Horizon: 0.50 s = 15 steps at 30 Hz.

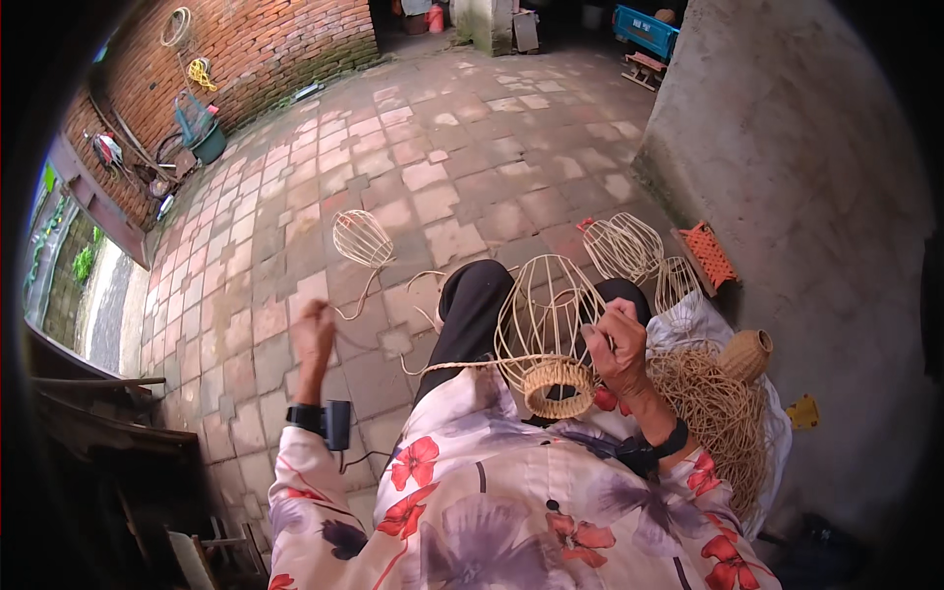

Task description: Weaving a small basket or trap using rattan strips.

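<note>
We cannot tell whether our left hand (pixel 313 339) holds anything; our right hand (pixel 621 349) grips one basket frame (pixel 547 371) near one woven pot (pixel 744 356).

Widest rm: L & fwd of L grip (pixel 313 339), over paved floor (pixel 261 265) twd brick wall (pixel 275 49). Partial block there: small ribbed frame (pixel 362 239) w/ loose strand (pixel 367 292). Btwn L grip & big ribbed frame (pixel 544 324), twisted strand (pixel 457 365) runs crosswise. R grip (pixel 618 349) tight: frame ribs on its L, R knee (pixel 623 291) just fwd, cane heap (pixel 708 408) + plaster wall (pixel 806 197) to R. Fwd-R also obstr. by more frames (pixel 624 246) & orange woven pc. (pixel 706 254)
</note>
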### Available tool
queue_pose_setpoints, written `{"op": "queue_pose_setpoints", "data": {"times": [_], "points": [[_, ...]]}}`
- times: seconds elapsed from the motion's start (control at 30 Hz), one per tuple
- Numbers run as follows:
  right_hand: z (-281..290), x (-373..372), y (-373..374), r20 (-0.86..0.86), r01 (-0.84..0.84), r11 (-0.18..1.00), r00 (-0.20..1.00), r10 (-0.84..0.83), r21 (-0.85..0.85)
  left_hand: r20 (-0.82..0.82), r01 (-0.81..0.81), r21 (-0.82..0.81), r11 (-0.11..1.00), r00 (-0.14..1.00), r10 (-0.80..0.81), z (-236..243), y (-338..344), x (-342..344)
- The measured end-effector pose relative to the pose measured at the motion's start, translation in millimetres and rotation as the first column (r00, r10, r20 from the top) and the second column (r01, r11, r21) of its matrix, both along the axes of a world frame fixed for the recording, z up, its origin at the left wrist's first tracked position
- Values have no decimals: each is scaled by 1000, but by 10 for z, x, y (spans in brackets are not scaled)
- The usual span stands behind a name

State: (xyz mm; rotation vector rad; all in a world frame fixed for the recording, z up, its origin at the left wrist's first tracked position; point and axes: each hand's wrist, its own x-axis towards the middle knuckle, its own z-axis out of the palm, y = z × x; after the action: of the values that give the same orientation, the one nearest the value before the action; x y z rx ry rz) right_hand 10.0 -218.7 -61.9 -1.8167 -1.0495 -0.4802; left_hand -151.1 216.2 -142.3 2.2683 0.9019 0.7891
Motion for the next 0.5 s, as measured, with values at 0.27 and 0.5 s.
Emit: {"op": "queue_pose_setpoints", "data": {"times": [0.27,0.5], "points": [[-38,-94,12,-6,-141,990,990,142,18,426,487,-829,275,868,-254,931,-896,207],[-24,-161,-38,72,-178,984,981,178,-5,465,652,-749,114,641,-610,1218,-2192,902]]}}
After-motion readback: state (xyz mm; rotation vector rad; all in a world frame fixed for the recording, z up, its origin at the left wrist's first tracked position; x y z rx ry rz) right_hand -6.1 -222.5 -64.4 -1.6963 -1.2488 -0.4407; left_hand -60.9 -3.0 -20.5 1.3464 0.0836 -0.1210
